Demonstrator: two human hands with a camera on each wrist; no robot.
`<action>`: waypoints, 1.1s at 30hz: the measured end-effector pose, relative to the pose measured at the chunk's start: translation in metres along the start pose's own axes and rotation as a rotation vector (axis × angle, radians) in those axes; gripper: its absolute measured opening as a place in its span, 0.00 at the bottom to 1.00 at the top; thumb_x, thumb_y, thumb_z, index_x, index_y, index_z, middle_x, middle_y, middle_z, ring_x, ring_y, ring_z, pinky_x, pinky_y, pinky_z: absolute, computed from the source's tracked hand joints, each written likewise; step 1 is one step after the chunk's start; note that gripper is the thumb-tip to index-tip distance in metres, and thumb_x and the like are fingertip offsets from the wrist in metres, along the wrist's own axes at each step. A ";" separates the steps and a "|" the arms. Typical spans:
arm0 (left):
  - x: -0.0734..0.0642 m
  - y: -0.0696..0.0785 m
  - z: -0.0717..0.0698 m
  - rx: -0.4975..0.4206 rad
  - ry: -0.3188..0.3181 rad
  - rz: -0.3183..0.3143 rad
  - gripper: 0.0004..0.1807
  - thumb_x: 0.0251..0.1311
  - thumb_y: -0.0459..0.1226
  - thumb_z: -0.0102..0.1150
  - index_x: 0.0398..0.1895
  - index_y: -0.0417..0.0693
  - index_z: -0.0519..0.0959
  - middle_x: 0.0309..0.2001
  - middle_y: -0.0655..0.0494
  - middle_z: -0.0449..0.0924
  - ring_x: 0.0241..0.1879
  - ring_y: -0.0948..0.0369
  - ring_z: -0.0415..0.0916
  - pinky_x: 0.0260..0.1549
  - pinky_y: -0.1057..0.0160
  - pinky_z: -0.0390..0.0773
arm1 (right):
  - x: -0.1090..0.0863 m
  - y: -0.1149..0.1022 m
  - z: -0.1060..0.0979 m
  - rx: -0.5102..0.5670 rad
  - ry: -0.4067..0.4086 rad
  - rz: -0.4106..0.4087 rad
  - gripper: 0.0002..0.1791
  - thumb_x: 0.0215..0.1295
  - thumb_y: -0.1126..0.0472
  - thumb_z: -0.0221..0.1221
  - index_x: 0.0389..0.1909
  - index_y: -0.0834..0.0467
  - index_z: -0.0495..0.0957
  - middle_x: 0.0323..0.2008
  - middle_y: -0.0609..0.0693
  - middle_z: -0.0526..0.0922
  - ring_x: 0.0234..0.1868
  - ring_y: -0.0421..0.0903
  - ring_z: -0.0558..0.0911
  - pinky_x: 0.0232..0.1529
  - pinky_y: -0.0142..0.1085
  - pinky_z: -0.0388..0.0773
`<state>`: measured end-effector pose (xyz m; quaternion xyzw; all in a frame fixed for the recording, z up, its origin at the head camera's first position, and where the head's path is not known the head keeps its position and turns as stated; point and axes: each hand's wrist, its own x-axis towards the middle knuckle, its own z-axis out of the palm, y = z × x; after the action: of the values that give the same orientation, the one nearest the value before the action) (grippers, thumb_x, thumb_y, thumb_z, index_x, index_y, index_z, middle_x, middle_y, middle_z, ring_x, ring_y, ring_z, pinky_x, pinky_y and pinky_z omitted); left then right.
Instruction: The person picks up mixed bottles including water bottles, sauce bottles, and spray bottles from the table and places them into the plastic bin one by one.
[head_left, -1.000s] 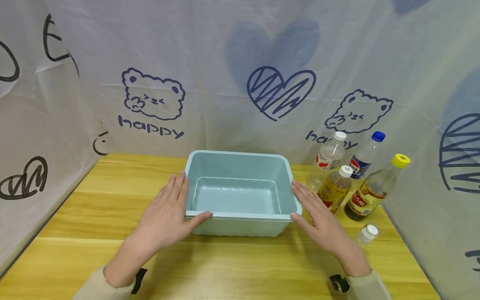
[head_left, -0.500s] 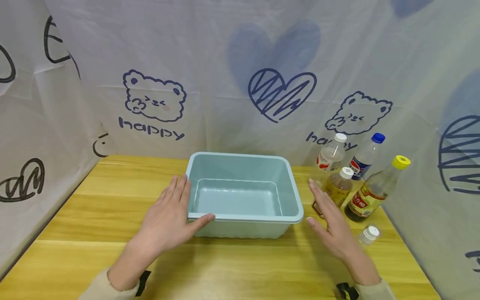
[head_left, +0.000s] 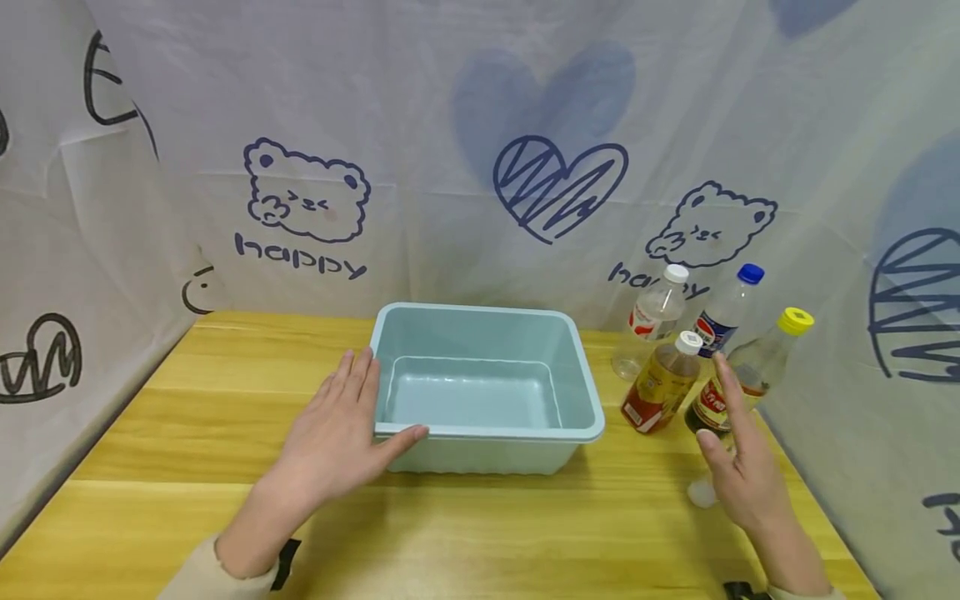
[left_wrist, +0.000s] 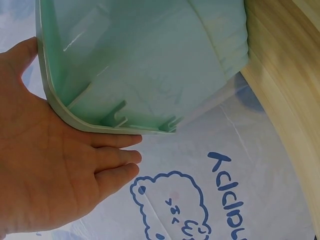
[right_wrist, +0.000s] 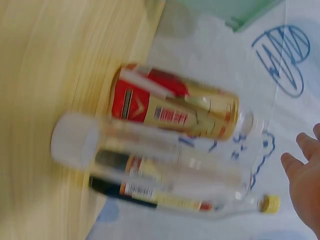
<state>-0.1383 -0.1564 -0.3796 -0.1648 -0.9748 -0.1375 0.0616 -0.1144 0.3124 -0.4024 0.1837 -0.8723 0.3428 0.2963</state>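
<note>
A light blue-green plastic bin (head_left: 480, 454) stands on the table. My left hand (head_left: 330, 437) rests against its left side, fingers straight, the thumb on the front rim; in the left wrist view the palm lies at the bin's corner (left_wrist: 75, 122). My right hand (head_left: 753, 475) is raised with fingers extended, holding nothing, in front of the bottles. Beside it, a clear bottle with a whitish base (head_left: 702, 492) is mostly hidden behind the hand; the right wrist view shows the clear bottle (right_wrist: 200, 170) upright and blurred. An amber drink bottle (head_left: 662, 387) with a white cap is nearby.
A yellow-capped bottle with dark liquid (head_left: 712, 406), a blue-capped bottle (head_left: 716, 329) and a clear white-capped bottle (head_left: 651, 325) stand at the table's right rear. A printed cloth (head_left: 420, 150) hangs behind the wooden table (head_left: 225, 400).
My right hand has left the bin's right rim and moved right, past the amber bottle, to the front of the dark-liquid bottle. The left hand and bin stay in place.
</note>
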 end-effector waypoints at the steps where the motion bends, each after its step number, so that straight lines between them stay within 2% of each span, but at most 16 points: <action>1: 0.000 0.000 0.000 0.002 0.000 0.000 0.65 0.65 0.77 0.37 0.81 0.29 0.47 0.82 0.34 0.40 0.81 0.37 0.40 0.78 0.40 0.51 | -0.001 0.002 -0.004 -0.001 0.022 0.014 0.36 0.81 0.52 0.51 0.84 0.53 0.51 0.83 0.50 0.53 0.81 0.36 0.51 0.78 0.27 0.45; 4: 0.001 -0.001 -0.001 0.001 0.000 0.000 0.65 0.65 0.77 0.38 0.81 0.29 0.47 0.82 0.34 0.40 0.81 0.37 0.40 0.78 0.40 0.51 | -0.005 0.006 -0.015 -0.015 0.058 0.079 0.40 0.76 0.58 0.58 0.84 0.51 0.53 0.83 0.48 0.55 0.79 0.34 0.54 0.78 0.29 0.47; 7: 0.001 -0.001 -0.002 0.000 -0.001 -0.003 0.65 0.65 0.77 0.38 0.81 0.29 0.47 0.82 0.34 0.40 0.81 0.37 0.39 0.78 0.40 0.51 | -0.010 0.010 -0.024 -0.045 0.057 0.167 0.48 0.69 0.65 0.64 0.84 0.46 0.51 0.82 0.45 0.55 0.77 0.30 0.55 0.79 0.32 0.46; 10: 0.000 -0.001 -0.002 0.000 -0.001 -0.005 0.65 0.65 0.77 0.38 0.81 0.29 0.47 0.82 0.34 0.40 0.81 0.37 0.39 0.78 0.40 0.51 | -0.014 0.017 -0.030 -0.062 0.056 0.195 0.54 0.63 0.71 0.68 0.84 0.45 0.51 0.82 0.50 0.56 0.77 0.30 0.55 0.79 0.33 0.45; 13: 0.000 -0.001 -0.002 0.001 0.000 -0.005 0.65 0.65 0.77 0.39 0.81 0.29 0.47 0.82 0.34 0.40 0.81 0.37 0.40 0.78 0.40 0.51 | -0.019 0.024 -0.035 -0.080 0.059 0.212 0.58 0.59 0.73 0.71 0.84 0.45 0.51 0.80 0.58 0.60 0.74 0.26 0.57 0.76 0.25 0.49; 16: 0.000 -0.001 -0.002 -0.002 0.000 -0.006 0.65 0.65 0.77 0.39 0.81 0.29 0.46 0.82 0.34 0.40 0.81 0.38 0.40 0.78 0.40 0.51 | -0.023 0.029 -0.038 -0.093 0.050 0.228 0.58 0.59 0.73 0.72 0.84 0.46 0.51 0.80 0.58 0.59 0.70 0.20 0.60 0.69 0.15 0.54; 19: 0.000 -0.001 -0.002 -0.002 0.002 -0.006 0.65 0.65 0.77 0.40 0.81 0.29 0.47 0.82 0.34 0.40 0.81 0.38 0.40 0.78 0.40 0.51 | -0.027 0.034 -0.040 -0.094 0.026 0.236 0.59 0.58 0.73 0.73 0.85 0.47 0.50 0.81 0.56 0.57 0.65 0.17 0.63 0.62 0.11 0.59; 22: 0.000 -0.001 -0.002 -0.004 0.005 -0.004 0.65 0.65 0.77 0.40 0.81 0.29 0.47 0.82 0.34 0.40 0.81 0.38 0.40 0.78 0.40 0.51 | -0.029 0.038 -0.042 -0.096 -0.001 0.243 0.60 0.56 0.75 0.73 0.84 0.52 0.49 0.81 0.60 0.56 0.61 0.14 0.65 0.56 0.09 0.64; 26: 0.000 -0.001 -0.002 -0.001 0.009 -0.001 0.64 0.65 0.76 0.41 0.81 0.29 0.47 0.82 0.34 0.41 0.81 0.38 0.40 0.78 0.40 0.51 | -0.030 0.045 -0.042 -0.089 -0.035 0.279 0.57 0.55 0.74 0.74 0.82 0.60 0.52 0.75 0.70 0.63 0.56 0.13 0.66 0.50 0.09 0.67; 29: 0.000 -0.001 -0.002 0.000 0.010 0.001 0.64 0.65 0.76 0.41 0.81 0.28 0.47 0.82 0.34 0.41 0.81 0.38 0.40 0.78 0.40 0.51 | -0.032 0.049 -0.041 -0.080 -0.062 0.313 0.51 0.57 0.73 0.74 0.78 0.66 0.56 0.68 0.70 0.67 0.53 0.13 0.68 0.47 0.10 0.70; 33: 0.001 -0.001 -0.002 -0.001 0.012 0.001 0.64 0.65 0.76 0.41 0.81 0.28 0.48 0.82 0.34 0.41 0.81 0.38 0.40 0.78 0.40 0.52 | -0.035 0.053 -0.038 -0.074 -0.102 0.354 0.47 0.62 0.68 0.73 0.77 0.68 0.56 0.65 0.68 0.69 0.51 0.13 0.67 0.44 0.09 0.71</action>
<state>-0.1389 -0.1576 -0.3773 -0.1645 -0.9742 -0.1391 0.0674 -0.1007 0.3800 -0.4288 0.0334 -0.9169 0.3475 0.1935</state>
